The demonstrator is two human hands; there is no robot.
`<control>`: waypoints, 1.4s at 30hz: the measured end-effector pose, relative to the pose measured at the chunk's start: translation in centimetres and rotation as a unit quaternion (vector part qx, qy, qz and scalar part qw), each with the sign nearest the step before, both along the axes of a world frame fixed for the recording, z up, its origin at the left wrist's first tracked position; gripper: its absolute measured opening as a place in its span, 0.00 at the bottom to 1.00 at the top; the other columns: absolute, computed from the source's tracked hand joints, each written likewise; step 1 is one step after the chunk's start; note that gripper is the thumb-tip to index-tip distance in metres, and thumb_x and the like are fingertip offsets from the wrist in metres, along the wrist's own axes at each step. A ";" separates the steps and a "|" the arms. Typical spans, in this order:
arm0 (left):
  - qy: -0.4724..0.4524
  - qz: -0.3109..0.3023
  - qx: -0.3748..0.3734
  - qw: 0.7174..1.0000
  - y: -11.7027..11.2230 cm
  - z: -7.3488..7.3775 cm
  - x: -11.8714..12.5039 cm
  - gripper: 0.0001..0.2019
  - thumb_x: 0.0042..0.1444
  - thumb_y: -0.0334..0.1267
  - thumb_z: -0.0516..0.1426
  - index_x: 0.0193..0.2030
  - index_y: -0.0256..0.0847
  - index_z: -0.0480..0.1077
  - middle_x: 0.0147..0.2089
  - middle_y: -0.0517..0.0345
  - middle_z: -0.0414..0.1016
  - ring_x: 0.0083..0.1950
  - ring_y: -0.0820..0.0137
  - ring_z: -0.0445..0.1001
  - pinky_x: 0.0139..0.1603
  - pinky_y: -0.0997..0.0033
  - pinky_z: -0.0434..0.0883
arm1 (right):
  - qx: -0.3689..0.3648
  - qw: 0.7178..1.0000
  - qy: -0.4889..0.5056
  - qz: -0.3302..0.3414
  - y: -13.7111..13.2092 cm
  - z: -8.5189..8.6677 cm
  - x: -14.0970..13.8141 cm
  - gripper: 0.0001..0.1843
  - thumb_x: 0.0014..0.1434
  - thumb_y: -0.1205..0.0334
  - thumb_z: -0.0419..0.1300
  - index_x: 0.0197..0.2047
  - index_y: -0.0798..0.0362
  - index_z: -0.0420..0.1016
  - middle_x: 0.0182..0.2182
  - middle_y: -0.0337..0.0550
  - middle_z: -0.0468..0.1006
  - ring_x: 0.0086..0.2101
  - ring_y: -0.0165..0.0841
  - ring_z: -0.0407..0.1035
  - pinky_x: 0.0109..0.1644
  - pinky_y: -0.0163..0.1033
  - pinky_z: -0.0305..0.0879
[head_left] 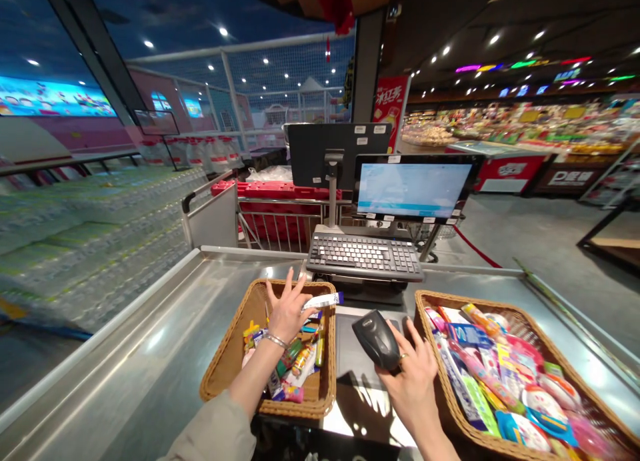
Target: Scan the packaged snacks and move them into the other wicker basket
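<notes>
Over the left wicker basket (227, 344), my left hand (289, 309) pinches a slim white-and-purple packet (323, 300) between thumb and finger, the other fingers spread. Below it, several small colourful packets (301, 362) lie inside that basket, partly hidden by my wrist. My right hand (413, 374) is closed around a black handheld barcode scanner (376, 339), whose head points left towards the left basket. Close to the right hand, a second wicker basket (427, 334) is heaped with brightly wrapped sweets and toys (510, 374).
Both baskets stand on a metal checkout counter (165, 334). Ahead are a black keyboard (365, 253), a lit monitor (413, 187) and a second screen seen from behind (335, 151). A shopping trolley (280, 214) stands beyond the counter. Stacked bottle packs (100, 227) fill the left side.
</notes>
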State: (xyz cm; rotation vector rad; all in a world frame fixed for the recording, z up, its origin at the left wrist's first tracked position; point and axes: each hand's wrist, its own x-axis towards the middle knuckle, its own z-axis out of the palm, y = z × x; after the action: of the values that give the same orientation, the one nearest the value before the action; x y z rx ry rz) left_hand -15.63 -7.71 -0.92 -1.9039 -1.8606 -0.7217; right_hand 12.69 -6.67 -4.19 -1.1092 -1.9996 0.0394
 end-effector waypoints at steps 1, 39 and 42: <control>0.000 -0.003 0.001 1.000 0.1 0.0 0.1 0.05 0.55 0.40 0.63 0.37 0.44 0.74 0.64 0.51 0.68 0.71 0.46 0.52 0.63 0.21 0.30 | -0.001 1.000 -0.003 -0.002 -0.1 0.0 0.0 0.10 0.51 0.62 0.57 0.37 0.48 0.76 0.54 0.41 0.75 0.62 0.51 0.55 0.60 0.64 0.51; -0.014 -0.060 0.000 0.998 3.1 0.8 4.0 0.04 0.56 0.41 0.62 0.36 0.45 0.75 0.65 0.51 0.67 0.72 0.46 0.51 0.63 0.21 0.29 | -0.004 0.999 -0.020 -0.027 -0.1 -0.2 1.8 0.20 0.51 0.64 0.55 0.48 0.48 0.75 0.56 0.41 0.74 0.64 0.47 0.54 0.64 0.62 0.47; -0.010 -0.065 0.006 0.998 3.4 0.9 4.4 0.03 0.57 0.39 0.61 0.35 0.45 0.74 0.65 0.52 0.67 0.72 0.47 0.51 0.64 0.22 0.29 | -0.006 0.999 -0.019 -0.043 -0.1 -0.2 2.3 0.21 0.51 0.65 0.55 0.49 0.47 0.75 0.55 0.41 0.74 0.64 0.47 0.53 0.65 0.62 0.46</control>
State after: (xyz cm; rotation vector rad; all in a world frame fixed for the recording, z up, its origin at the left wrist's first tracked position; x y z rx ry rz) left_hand -11.23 -4.31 -0.04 -2.0321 -1.7526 -0.7929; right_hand 15.04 -6.78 -4.41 -1.2110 -1.9847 -0.0145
